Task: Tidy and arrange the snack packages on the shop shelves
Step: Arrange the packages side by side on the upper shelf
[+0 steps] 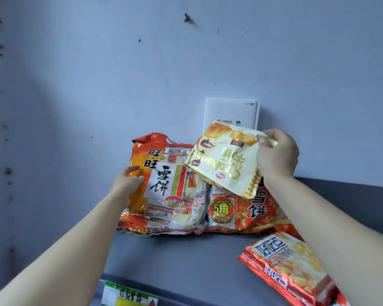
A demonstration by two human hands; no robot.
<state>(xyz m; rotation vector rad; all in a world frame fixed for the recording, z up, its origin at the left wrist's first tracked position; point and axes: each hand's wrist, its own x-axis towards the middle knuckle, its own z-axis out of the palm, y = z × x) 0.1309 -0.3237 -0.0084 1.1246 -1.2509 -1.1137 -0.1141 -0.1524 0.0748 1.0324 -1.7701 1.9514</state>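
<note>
Wall (119,74): blue-grey and scuffed, fills the upper frame.

Shelf (186,257): grey top across the lower middle.

Cracker bag (170,195): centre, large, orange and white, leaning back toward the wall. A red bag (248,215) sits just right of it, touching.

Loose bag (290,268): lower right, red and yellow, flat on the shelf and skewed, partly under the right forearm.

Croissant bag (223,160): pale yellow, centre right, held in the air over the tops of the two big bags. It is tilted and its print reads upside down. Cannot tell whether it touches them.

Router (230,109): white box against the wall, behind the croissant bag.

Green pack (128,294): bottom edge, below the shelf lip, mostly cut off.

Right hand (278,153): fingers bunched tight, pinching the croissant bag's upper right corner.

Left hand (127,180): fingers curled round the cracker bag's left edge, thumb on its face, steadying it.

Step, as I judge it: place the croissant bag while the big bags are kept from slumping. To do it well:
- Turn the bag so its print reads upright.
- A corner pinch lets a light bag swing, so shift to a fuller hold before setting it down.
- Stand it in front of or beside the big bags, face out, clear of the router.
- Keep the left hand bracing until the row stands by itself.
- Straighten the loose bag after.
</note>
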